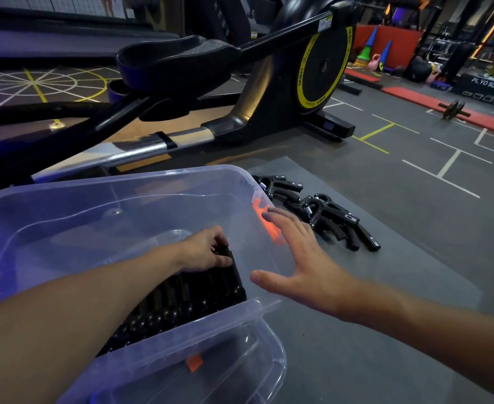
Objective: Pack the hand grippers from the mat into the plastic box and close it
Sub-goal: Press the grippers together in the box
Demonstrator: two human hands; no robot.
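A clear plastic box (141, 182) stands at the lower left with a row of black hand grippers (181, 301) packed along its near side. Inside the box, my left hand (205, 252) is closed on the end hand gripper of that row. Just past the box's right wall, my right hand (295, 258) hovers over the grey mat (385, 287), fingers spread and holding nothing. Several black hand grippers (327, 217) lie in a loose pile on the mat beyond my right fingertips. An orange latch (269, 225) shows on the box's right rim.
A clear lid (240, 360) with an orange clip sits under the box's near edge. A black and yellow exercise machine (269, 91) stands close behind the box. Floor markings, red mats and gym gear lie further right.
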